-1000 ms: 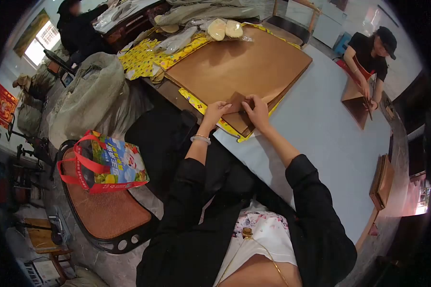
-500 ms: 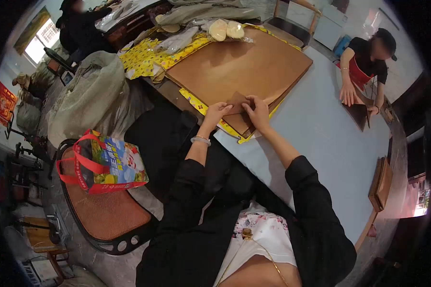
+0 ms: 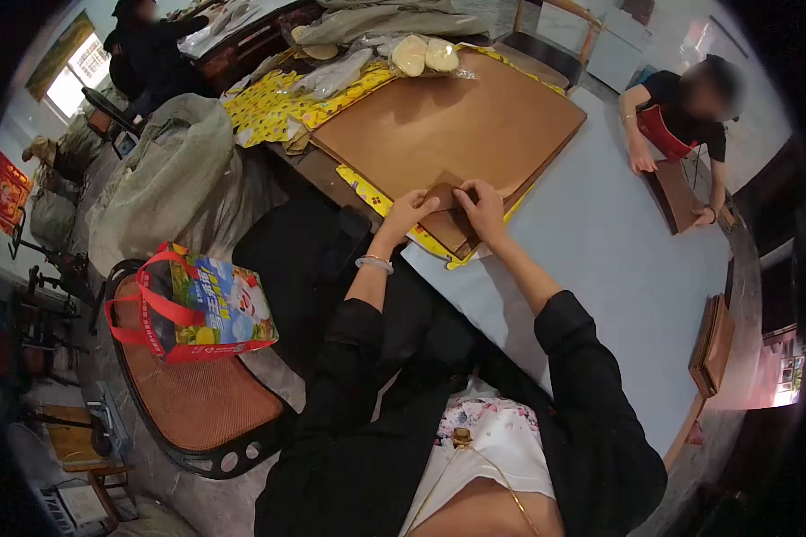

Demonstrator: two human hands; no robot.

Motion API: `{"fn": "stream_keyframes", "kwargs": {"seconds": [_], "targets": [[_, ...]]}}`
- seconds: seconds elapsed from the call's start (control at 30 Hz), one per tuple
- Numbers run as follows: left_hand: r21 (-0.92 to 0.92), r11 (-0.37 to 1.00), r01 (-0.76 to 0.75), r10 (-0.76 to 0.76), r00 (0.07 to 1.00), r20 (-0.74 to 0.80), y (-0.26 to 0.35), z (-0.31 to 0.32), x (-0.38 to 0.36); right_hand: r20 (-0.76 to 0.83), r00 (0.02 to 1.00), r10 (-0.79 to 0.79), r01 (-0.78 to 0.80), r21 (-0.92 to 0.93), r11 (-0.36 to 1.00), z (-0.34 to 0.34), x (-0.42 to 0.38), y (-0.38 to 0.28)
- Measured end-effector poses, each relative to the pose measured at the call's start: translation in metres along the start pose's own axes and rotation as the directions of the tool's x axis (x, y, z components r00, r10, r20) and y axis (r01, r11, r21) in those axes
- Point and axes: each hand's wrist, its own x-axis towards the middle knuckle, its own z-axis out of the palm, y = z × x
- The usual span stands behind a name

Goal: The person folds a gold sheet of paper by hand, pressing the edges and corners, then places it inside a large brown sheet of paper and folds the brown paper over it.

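Note:
A stack of large brown sheets (image 3: 484,116), like paper or thin board, lies on the table in front of me. At its near corner, the end of the top sheet is lifted and turned back as a small flap (image 3: 442,191). My left hand (image 3: 407,215) pinches the left side of this flap with its fingers closed. On the right side, my right hand (image 3: 484,211) grips the same flap between thumb and fingers. Beneath the stack, a yellow patterned sheet (image 3: 364,190) sticks out along the edges.
Pale blue covering (image 3: 591,242) spreads over the table to my right. Across it, a person (image 3: 672,116) handles a folded brown piece (image 3: 673,197). Another brown stack (image 3: 713,347) lies at the right edge. A colourful bag (image 3: 215,304) sits on the chair (image 3: 197,403) at my left.
My hands stay at the sheet's corner, fingers shifting slightly. The person across the table has swung the folded brown piece round and moved a hand toward its lower end.

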Motion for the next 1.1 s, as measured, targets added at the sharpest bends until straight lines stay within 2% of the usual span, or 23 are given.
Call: {"fn": "stream_keyframes", "kwargs": {"seconds": [0.07, 0.2, 0.27, 0.37, 0.5, 0.6, 0.67, 0.77, 0.8, 0.87, 0.93, 1.0, 1.07, 1.1], "targets": [[0.010, 0.994, -0.109, 0.109, 0.993, 0.038, 0.015, 0.006, -0.012, -0.001, 1.000, 0.003, -0.003, 0.007, 1.000, 0.001, 0.002, 0.001], [0.014, 0.994, -0.111, 0.111, 0.994, 0.003, -0.004, 0.000, -0.001, 0.008, 1.000, -0.025, 0.025, -0.026, 0.999, -0.002, 0.004, -0.004], [-0.054, 0.997, -0.054, 0.054, 0.999, 0.004, -0.003, -0.001, -0.001, 0.011, 1.000, -0.020, 0.021, -0.039, 0.999, -0.004, 0.004, -0.006], [0.021, 1.000, -0.021, 0.022, 0.999, -0.031, -0.002, 0.000, -0.001, -0.007, 1.000, -0.008, 0.008, -0.029, 1.000, -0.004, 0.004, -0.005], [0.005, 0.999, -0.035, 0.036, 0.999, -0.026, -0.005, 0.000, -0.001, -0.015, 1.000, 0.004, -0.004, -0.043, 0.999, -0.002, 0.004, -0.002], [0.056, 0.996, -0.068, 0.070, 0.997, -0.035, -0.009, -0.001, 0.001, -0.021, 1.000, -0.009, 0.008, -0.055, 0.998, -0.002, 0.006, -0.002], [0.327, 0.936, -0.128, 0.145, 0.989, -0.028, -0.008, -0.001, 0.000, -0.015, 1.000, -0.028, 0.027, -0.061, 0.998, -0.002, 0.006, 0.000], [0.366, 0.922, -0.125, 0.152, 0.987, -0.046, 0.000, 0.002, -0.005, -0.010, 0.995, -0.103, 0.102, -0.070, 0.992, -0.004, 0.008, -0.003], [0.366, 0.922, -0.124, 0.151, 0.988, -0.045, -0.003, 0.003, -0.004, -0.016, 0.994, -0.105, 0.103, -0.071, 0.992, -0.004, 0.008, -0.003], [0.211, 0.970, -0.119, 0.135, 0.989, -0.065, -0.009, 0.004, -0.001, -0.021, 0.994, -0.106, 0.104, -0.071, 0.992, -0.004, 0.008, -0.003], [0.259, 0.957, -0.135, 0.155, 0.986, -0.061, -0.001, 0.005, -0.005, 0.040, 0.999, -0.009, 0.010, -0.018, 1.000, -0.005, 0.008, -0.004], [0.306, 0.940, -0.150, 0.175, 0.983, -0.054, 0.001, 0.006, -0.008, 0.036, 0.999, -0.021, 0.022, -0.037, 0.999, -0.007, 0.008, -0.007], [0.234, 0.958, -0.168, 0.192, 0.978, -0.084, -0.002, 0.007, -0.008, 0.031, 0.999, -0.032, 0.034, -0.056, 0.998, -0.008, 0.008, -0.008], [0.254, 0.952, -0.172, 0.202, 0.974, -0.100, -0.002, 0.007, -0.007, 0.014, 0.997, -0.075, 0.076, -0.065, 0.995, -0.008, 0.007, -0.007]]}}
